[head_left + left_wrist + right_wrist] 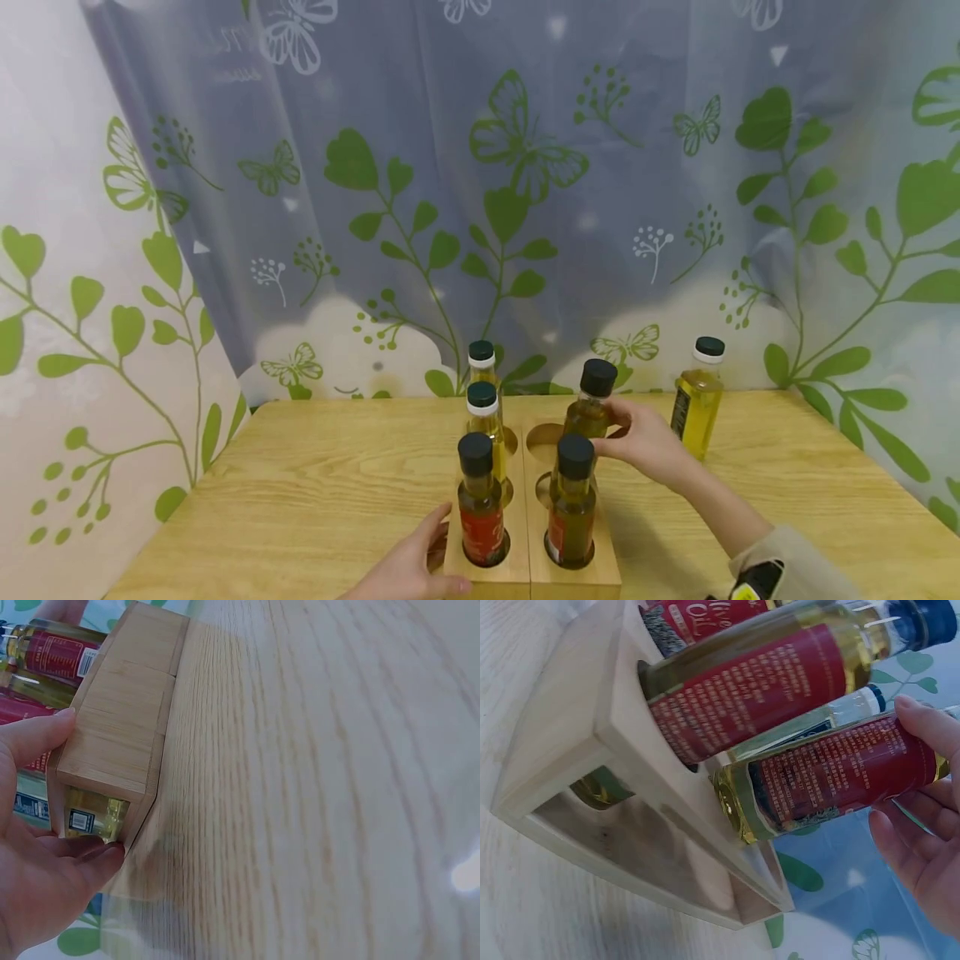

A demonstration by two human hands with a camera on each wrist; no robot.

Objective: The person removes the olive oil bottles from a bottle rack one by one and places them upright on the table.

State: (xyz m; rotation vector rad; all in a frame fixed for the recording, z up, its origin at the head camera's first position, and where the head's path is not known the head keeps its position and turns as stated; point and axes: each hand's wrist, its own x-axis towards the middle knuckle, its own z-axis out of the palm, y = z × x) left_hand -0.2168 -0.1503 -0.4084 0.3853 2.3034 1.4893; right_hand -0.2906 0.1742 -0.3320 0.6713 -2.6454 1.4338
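Observation:
In the head view my right hand (648, 442) pinches a dark-capped olive oil bottle (587, 414) between thumb and fingers. The right wrist view shows this bottle's red label (840, 772) and its base out of the holes, close to the rack's top. A wooden bottle rack (517, 575) stands on the table. My left hand (408, 560) grips its front left corner, thumb on the front face and fingers curled at the side. Two red-label bottles (482, 508) stand in the front holes. Behind the left one are two green-capped bottles (483, 400) of yellow oil.
Another green-capped oil bottle (699, 408) stands alone on the table (337, 467), right of the rack. Round holes (545, 437) show in the rack's right column. A curtain (420, 208) printed with leaves and butterflies hangs behind the table.

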